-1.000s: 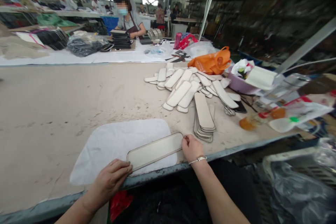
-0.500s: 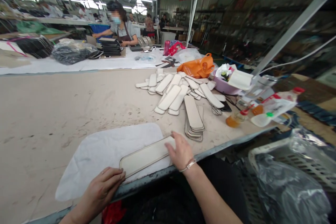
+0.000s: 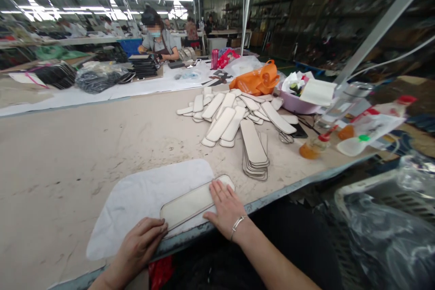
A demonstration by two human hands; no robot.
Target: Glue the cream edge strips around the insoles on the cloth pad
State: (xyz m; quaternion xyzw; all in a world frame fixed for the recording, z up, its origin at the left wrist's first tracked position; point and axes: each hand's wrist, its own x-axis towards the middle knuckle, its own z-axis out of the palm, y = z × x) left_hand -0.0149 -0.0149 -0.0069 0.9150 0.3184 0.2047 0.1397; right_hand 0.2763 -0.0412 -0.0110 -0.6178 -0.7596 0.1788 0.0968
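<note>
A long cream panel (image 3: 190, 204) with rounded corners and a dark edge lies slantwise on a white cloth (image 3: 122, 204) at the table's near edge. At its left end, the fingers of my left hand (image 3: 144, 238) are closed on the panel's corner. My right hand (image 3: 224, 206) lies flat on the panel's right part, fingers stretched out and the thumb over the near edge. Beyond my right hand stands a stack of like panels (image 3: 254, 145). Behind that is a loose heap of more such panels (image 3: 222, 122).
An orange bag (image 3: 254, 80), a purple basin (image 3: 299, 102), scissors (image 3: 285, 137) and a bottle of amber liquid (image 3: 314, 147) stand towards the right. Below the table's right edge is a crate with clear plastic (image 3: 384, 226). A masked person (image 3: 158, 41) works across the table.
My right hand has moved from the panel's right end to lie flat on its face, uncovering that end. My left hand stays at the left corner. The view has shifted slightly.
</note>
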